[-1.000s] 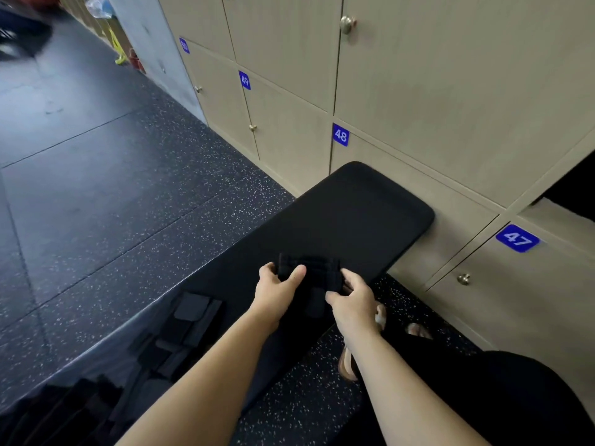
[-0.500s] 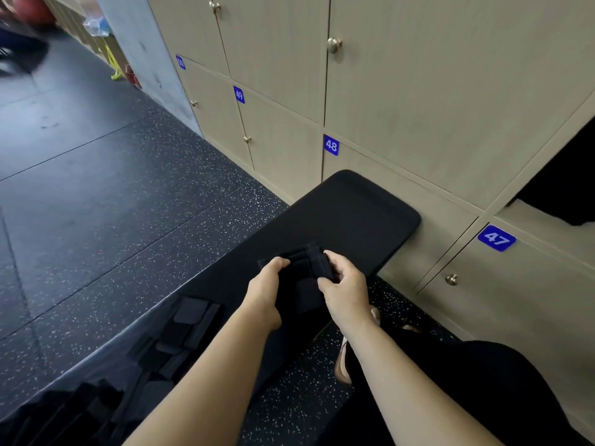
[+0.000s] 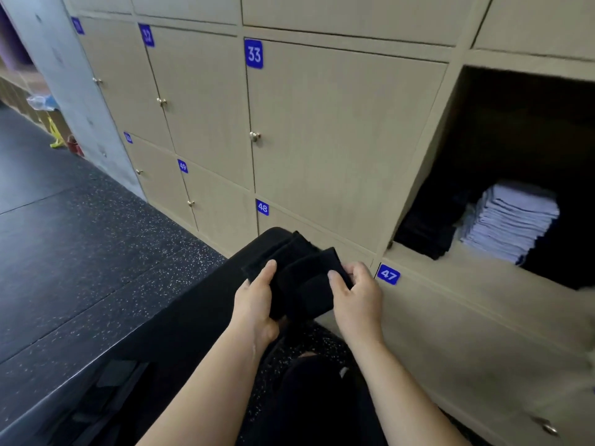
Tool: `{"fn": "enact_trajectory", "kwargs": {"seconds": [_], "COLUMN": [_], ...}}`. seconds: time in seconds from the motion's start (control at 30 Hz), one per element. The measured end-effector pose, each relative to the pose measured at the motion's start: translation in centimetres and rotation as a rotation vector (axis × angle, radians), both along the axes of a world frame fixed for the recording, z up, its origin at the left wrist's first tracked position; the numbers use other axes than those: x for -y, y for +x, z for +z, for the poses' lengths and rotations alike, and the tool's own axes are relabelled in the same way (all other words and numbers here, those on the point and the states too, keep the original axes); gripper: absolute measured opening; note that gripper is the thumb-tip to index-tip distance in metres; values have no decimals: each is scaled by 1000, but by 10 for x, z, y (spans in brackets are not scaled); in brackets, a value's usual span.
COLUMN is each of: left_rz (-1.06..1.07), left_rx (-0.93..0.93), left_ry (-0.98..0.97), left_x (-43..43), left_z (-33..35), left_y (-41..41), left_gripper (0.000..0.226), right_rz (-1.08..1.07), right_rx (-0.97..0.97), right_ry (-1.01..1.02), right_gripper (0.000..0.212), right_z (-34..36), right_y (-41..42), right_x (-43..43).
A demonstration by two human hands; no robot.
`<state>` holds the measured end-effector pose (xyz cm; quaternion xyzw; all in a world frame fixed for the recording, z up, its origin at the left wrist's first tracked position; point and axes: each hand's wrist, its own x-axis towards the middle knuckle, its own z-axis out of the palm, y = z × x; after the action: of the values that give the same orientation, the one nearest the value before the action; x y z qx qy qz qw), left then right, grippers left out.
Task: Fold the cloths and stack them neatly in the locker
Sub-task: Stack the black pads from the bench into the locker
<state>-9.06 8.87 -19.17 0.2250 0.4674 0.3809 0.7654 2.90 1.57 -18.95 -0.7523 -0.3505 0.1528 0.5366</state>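
Holding black cloth (image 3: 302, 278), black bench (image 3: 193, 320), open locker (image 3: 467, 267)

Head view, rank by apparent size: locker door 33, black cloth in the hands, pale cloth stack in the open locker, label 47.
Largest: locker door 33.
Next, unranked: black cloth and pale cloth stack look alike, and the black cloth is nearer the camera.
Smallest: label 47.
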Motion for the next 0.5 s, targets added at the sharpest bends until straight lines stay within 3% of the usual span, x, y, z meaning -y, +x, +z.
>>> {"fn": "enact_trajectory", "kwargs": {"seconds": [0.13,0.5], "left_rz": [-23,-126], "left_rx": [25,66], "left_ry": [67,76], "left_x": [17,60], "left_z": [21,31], "left_y": [38,140], "left_gripper": [25,26], "right_rz": [-123,-317], "right_rx": [-17,-247], "right_ry": [83,170], "right_gripper": [4,8], "right_z": [15,9], "right_y": [44,155], "right_x": [23,77]}}
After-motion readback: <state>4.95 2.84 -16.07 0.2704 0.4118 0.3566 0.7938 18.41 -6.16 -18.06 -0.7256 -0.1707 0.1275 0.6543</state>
